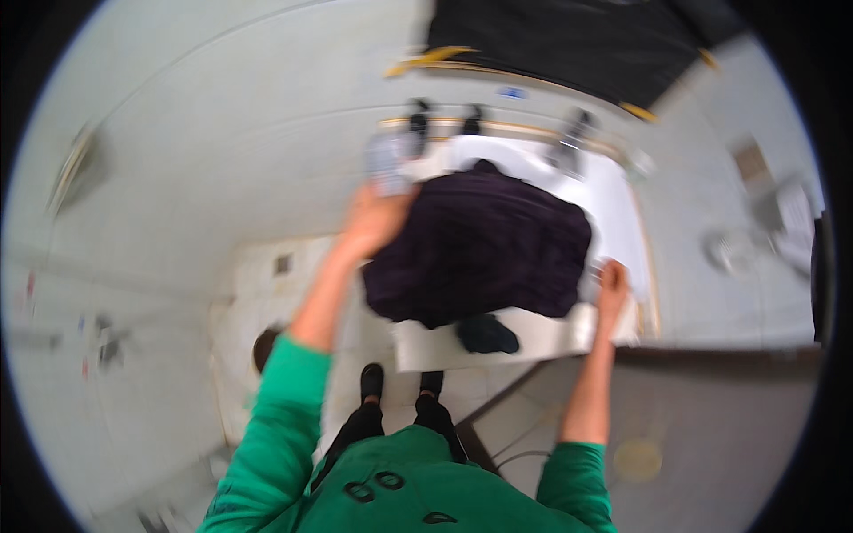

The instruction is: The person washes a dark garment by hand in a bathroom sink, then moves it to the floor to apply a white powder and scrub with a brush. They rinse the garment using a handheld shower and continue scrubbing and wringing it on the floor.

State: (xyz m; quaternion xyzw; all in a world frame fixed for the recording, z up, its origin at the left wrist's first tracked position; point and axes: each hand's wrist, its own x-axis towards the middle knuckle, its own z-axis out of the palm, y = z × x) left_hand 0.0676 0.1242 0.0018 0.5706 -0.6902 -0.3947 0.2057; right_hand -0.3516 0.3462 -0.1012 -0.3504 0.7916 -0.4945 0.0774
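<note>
From my remote feed, I judge the crumpled dark-purple fabric bundle (480, 249) soft, limp, best held at both sides; left hand (374, 220) and right hand (611, 282) too blurred to tell grip.

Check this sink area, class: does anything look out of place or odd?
Perhaps the black sheet above the sink: slanting yellow strips at its lower corners make it look makeshift. No spill or damage stands out, though blur and the dark purple cloth hide much.

Garment (480, 244) over sink (619, 209), faucet (569, 147) behind
</note>
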